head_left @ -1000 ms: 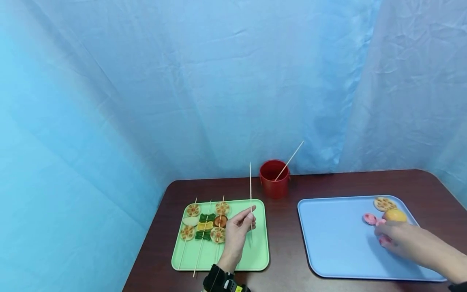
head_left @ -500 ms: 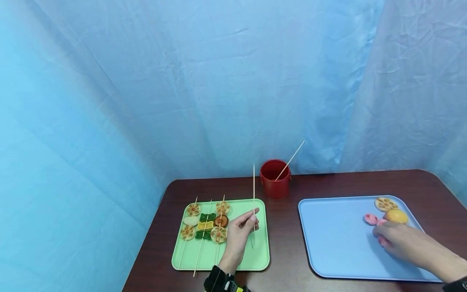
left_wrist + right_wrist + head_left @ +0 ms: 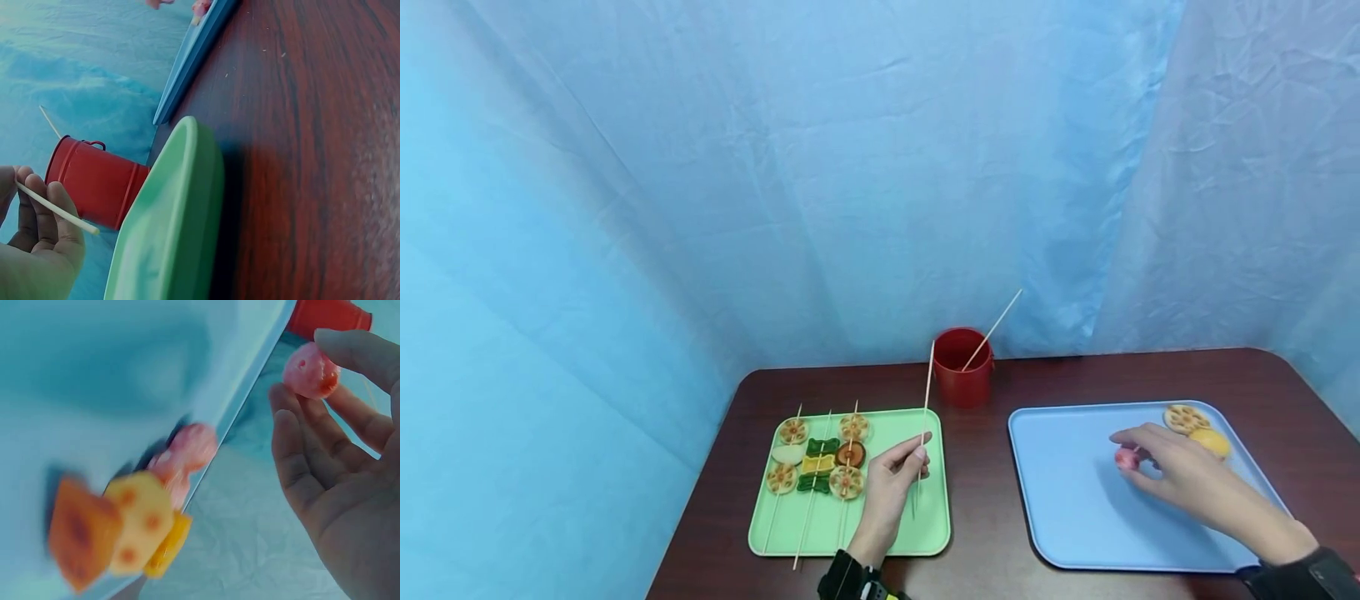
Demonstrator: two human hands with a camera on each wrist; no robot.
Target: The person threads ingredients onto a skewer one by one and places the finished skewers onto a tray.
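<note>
My left hand (image 3: 887, 492) pinches a thin wooden skewer (image 3: 928, 383) upright over the right part of the green tray (image 3: 925, 537); its blunt lower end shows in the left wrist view. Above the blue tray (image 3: 1075, 517), my right hand (image 3: 1183, 475) holds a pink ball (image 3: 311, 370) between thumb and fingertips. That ball has a small hole in its surface and looks like a play-food meatball. More pink balls (image 3: 190, 447) lie on the blue tray, hidden behind the right hand in the head view. Beside them are a lotus root slice (image 3: 1185, 419) and a rounded yellow piece (image 3: 1212, 442).
Three filled skewers lie on the green tray's left half, bearing lotus slices (image 3: 846, 482), green pieces (image 3: 823, 447), a yellow piece (image 3: 818, 464) and a brown mushroom-like slice (image 3: 851, 454). A red bucket (image 3: 964, 383) with one skewer (image 3: 1000, 321) stands behind, near the blue curtain (image 3: 850, 208).
My right hand has lifted a pink ball from the group at the blue tray's right and moved left with it. The skewer in my left hand has shifted slightly right and tilted.
</note>
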